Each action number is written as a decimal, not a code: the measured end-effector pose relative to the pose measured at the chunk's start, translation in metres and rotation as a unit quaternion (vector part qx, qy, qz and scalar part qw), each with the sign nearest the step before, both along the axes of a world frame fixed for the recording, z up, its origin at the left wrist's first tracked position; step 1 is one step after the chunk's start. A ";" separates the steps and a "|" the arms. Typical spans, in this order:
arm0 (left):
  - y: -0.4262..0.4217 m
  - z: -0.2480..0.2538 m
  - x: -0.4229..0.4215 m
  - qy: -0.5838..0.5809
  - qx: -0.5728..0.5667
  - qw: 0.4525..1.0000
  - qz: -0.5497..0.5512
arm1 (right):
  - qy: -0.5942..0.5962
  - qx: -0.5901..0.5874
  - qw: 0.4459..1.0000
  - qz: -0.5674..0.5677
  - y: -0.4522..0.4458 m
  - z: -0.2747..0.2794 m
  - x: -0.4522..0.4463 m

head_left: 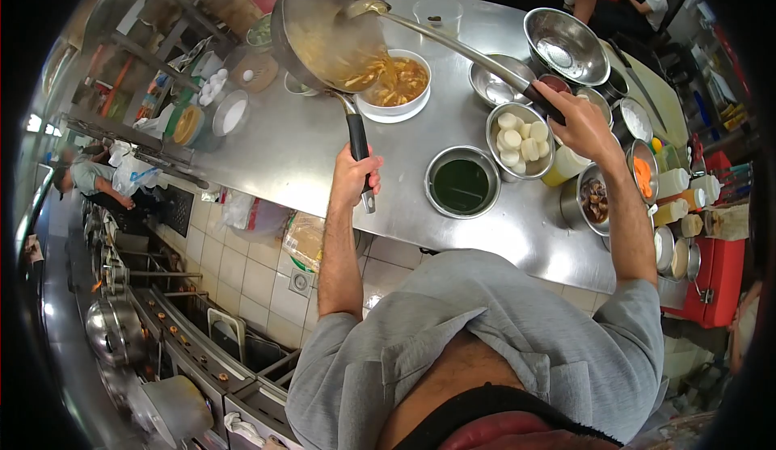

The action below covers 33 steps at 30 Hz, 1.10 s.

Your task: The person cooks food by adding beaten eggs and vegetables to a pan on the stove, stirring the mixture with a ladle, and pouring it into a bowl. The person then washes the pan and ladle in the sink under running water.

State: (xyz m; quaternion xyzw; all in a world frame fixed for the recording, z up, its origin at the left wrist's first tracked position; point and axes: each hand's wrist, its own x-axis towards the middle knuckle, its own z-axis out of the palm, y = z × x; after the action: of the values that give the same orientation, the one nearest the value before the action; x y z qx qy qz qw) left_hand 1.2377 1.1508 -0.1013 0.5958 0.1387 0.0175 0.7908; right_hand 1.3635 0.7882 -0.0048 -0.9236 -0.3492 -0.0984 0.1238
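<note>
My left hand (353, 177) is closed round the black handle of a wok (295, 25), which is tilted over a white bowl (412, 111). Steaming reddish-brown soup with pale strips pours from the wok's lower edge into the bowl, which holds the same soup. In my right hand (584, 126) is the dark grip of a long-handled ladle (453, 44). Its metal shaft runs left across the table, and its head is inside the wok, partly hidden by steam. The bowl appears to stand on a white plate.
Near me on the steel table (388, 195) stand a bowl of dark green liquid (461, 185) and a bowl of white round slices (521, 141). More metal bowls and squeeze bottles (672, 181) crowd the right. Eggs (214, 86) lie at left; stoves (206, 353) are lower left. Other people stand around.
</note>
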 end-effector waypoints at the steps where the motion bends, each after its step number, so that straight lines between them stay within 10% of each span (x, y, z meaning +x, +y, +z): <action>1: 0.000 0.001 0.000 0.001 -0.002 1.000 0.000 | -0.003 -0.005 1.000 -0.003 -0.001 0.001 -0.001; 12: 0.002 -0.016 -0.001 -0.061 -0.218 0.974 -0.028 | -0.002 0.087 0.990 0.109 0.057 0.013 0.011; 19: 0.001 -0.028 -0.012 -0.074 -0.274 0.958 -0.043 | 0.020 -0.127 0.988 0.080 0.008 0.063 -0.003; 33: 0.003 -0.024 0.000 -0.063 -0.210 0.975 -0.041 | -0.037 -0.104 0.988 0.111 -0.002 0.067 0.004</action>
State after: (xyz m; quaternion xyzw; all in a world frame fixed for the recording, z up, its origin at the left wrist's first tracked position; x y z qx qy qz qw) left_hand 1.2379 1.1536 -0.1251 0.4197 0.0644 -0.0072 0.9053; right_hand 1.3674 0.7857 0.0622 -0.8826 -0.4624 -0.0809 0.0246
